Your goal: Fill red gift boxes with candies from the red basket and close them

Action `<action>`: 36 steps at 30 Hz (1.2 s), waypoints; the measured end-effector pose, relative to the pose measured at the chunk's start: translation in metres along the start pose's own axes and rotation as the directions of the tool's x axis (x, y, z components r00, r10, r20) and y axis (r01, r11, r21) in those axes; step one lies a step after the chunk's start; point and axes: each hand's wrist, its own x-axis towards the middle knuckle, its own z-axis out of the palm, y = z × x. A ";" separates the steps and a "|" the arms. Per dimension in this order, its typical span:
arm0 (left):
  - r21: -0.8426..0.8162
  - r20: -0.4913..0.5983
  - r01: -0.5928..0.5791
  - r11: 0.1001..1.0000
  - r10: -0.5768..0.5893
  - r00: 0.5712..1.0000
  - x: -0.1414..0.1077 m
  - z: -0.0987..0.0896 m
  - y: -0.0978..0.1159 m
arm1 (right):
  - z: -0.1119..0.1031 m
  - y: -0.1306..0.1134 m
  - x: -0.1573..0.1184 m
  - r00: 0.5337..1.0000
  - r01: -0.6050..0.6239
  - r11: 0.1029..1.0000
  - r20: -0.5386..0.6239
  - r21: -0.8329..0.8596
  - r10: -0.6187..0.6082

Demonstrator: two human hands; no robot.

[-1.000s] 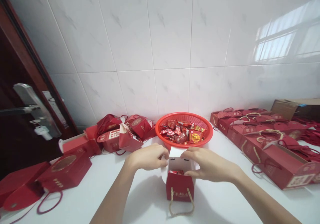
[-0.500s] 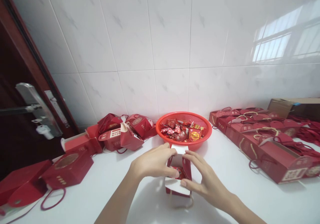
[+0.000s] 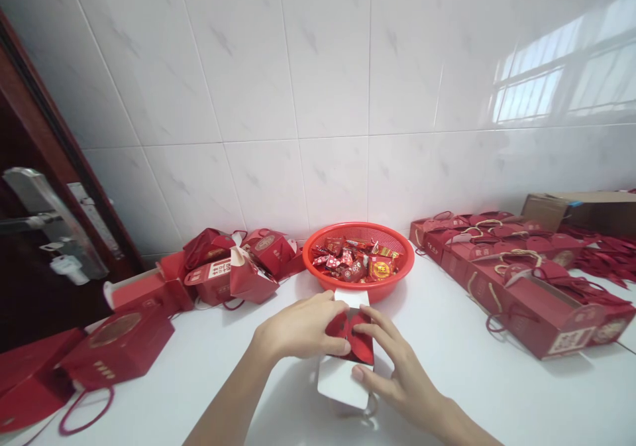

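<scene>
A small red candy box (image 3: 342, 383) stands on the white table in front of me, its white-lined end flaps spread toward and away from me. Its red side flaps are folded inward over the opening, hiding the contents. My left hand (image 3: 298, 330) grips the left side, with thumb and fingers on the left red flap. From the right, my right hand (image 3: 397, 370) holds the box, fingers pressing the right red flap and thumb on the near white flap. A twisted cord handle (image 3: 371, 406) hangs at the near end.
Just behind the box, a red plastic basket (image 3: 309, 260) holds wrapped candies (image 3: 380, 268). Rows of closed red boxes (image 3: 497, 280) line the right, near a cardboard carton (image 3: 544, 213) and red ribbons (image 3: 601, 254). More red boxes (image 3: 124, 343) lie left, by a door handle (image 3: 54, 221).
The box's red side flaps have been folded inward, covering the red contents seen before. The near white flap now leans further out toward me. My view has shifted slightly right.
</scene>
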 end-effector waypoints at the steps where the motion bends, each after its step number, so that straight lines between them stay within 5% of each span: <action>1: -0.002 -0.004 -0.004 1.000 0.004 1.000 0.001 0.000 -0.001 | 0.000 0.000 0.000 1.000 0.002 1.000 0.002 0.002 -0.002; 19: 0.039 0.003 -0.032 0.999 0.032 0.999 0.004 0.000 -0.013 | 0.004 -0.004 -0.007 0.994 0.103 0.993 0.042 0.065 -0.106; 27: 0.107 -0.159 0.117 0.987 -0.099 0.982 0.003 -0.003 -0.017 | 0.003 -0.003 -0.008 0.995 0.086 0.994 0.035 0.064 -0.089; 36: 0.073 -0.107 0.092 0.993 -0.084 0.991 0.006 -0.001 -0.013 | 0.001 -0.004 -0.007 0.993 0.109 0.993 0.038 0.046 -0.111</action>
